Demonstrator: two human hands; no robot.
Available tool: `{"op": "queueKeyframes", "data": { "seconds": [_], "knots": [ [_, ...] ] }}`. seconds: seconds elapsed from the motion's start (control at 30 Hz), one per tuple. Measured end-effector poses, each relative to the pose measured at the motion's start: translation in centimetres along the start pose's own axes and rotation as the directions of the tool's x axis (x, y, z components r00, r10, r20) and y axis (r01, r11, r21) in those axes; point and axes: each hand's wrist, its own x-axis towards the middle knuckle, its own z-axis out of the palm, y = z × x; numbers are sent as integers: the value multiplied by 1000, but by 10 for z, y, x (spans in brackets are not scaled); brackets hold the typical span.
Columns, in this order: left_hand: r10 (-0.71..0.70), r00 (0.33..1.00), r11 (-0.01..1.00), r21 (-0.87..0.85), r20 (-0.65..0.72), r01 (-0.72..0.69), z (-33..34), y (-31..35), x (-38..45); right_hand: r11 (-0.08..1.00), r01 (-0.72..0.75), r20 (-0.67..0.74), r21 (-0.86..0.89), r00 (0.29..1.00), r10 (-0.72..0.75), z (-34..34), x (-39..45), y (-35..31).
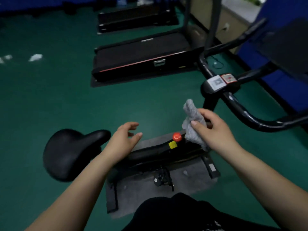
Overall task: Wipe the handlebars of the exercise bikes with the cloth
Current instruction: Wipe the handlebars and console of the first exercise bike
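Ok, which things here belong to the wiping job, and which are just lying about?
Job:
- grey cloth, held in the right hand
- bike handlebars
- left hand, free

Just about:
- black saddle
- red knob
- two treadmills
- white scraps on the floor

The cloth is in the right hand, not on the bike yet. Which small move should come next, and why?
Probably carry the right hand with the grey cloth up and to the right onto the black handlebar. The cloth hangs in the air short of the bar, and the left hand is free, holding nothing.
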Motion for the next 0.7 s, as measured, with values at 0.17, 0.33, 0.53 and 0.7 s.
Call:
{"op": "queueKeyframes", "data": {
  "seconds": [0.17,0.33,0.53,0.7],
  "knots": [
    [191,979,982,-26,77,-189,24,62,70,982,56,-258,-182,961,-102,-63,32,-20],
    [348,930,938,-54,119,-344,58,123,122,948,-20,-346,-318,933,-96,-117,65,-9],
    [579,813,815,-30,58,-578,87,170,153,864,-6,-82,-504,996,-41,-116,76,14],
    [701,706,712,-29,100,-702,103,181,164,846,-25,63,-532,996,68,-103,61,19]
  ]
}}
